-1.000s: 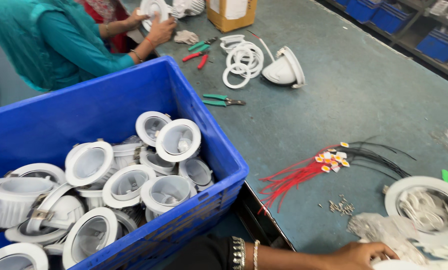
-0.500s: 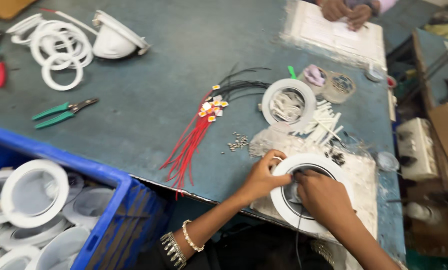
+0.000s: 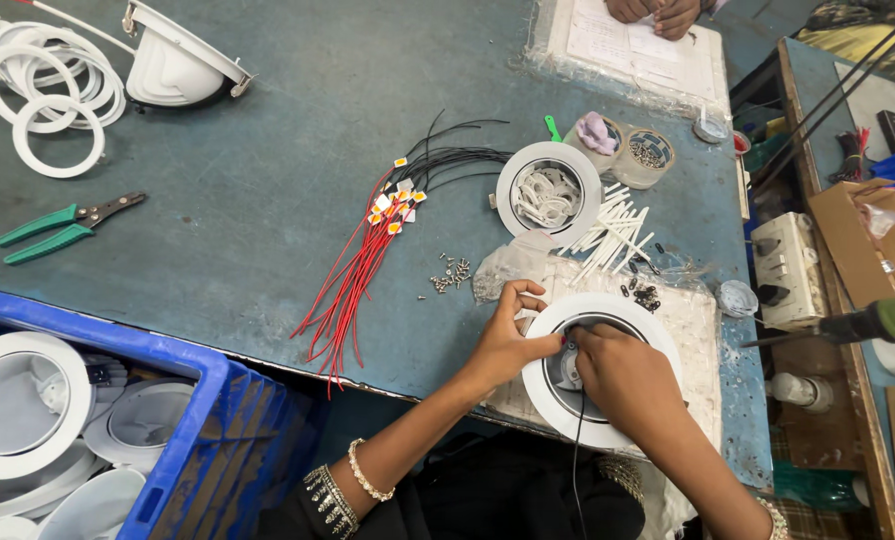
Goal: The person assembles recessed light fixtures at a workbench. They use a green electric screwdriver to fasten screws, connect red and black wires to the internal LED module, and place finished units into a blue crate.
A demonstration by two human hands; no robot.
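At the near edge of the blue-grey counter (image 3: 267, 230), a white round lamp housing (image 3: 607, 370) lies face up on a pale sheet of plastic wrap (image 3: 697, 330). The left hand (image 3: 502, 345) grips the housing's left rim, its fingers (image 3: 522, 300) curled closed over the ring. The right hand (image 3: 622, 380) rests inside the housing's dark opening, fingers pinched closed on a small part at the centre; a thin black wire (image 3: 575, 450) runs down from there. Just beyond the housing lie white plastic sticks (image 3: 607, 235) and a second white ring holding white clips (image 3: 547, 190). To the left, a bundle of red and black wires (image 3: 362, 270) fans across the counter, with small screws (image 3: 450, 273) beside it. Green-handled pliers (image 3: 62, 228) lie well apart to the left, and a blue crate (image 3: 182, 440) of white housings stands at the lower left.
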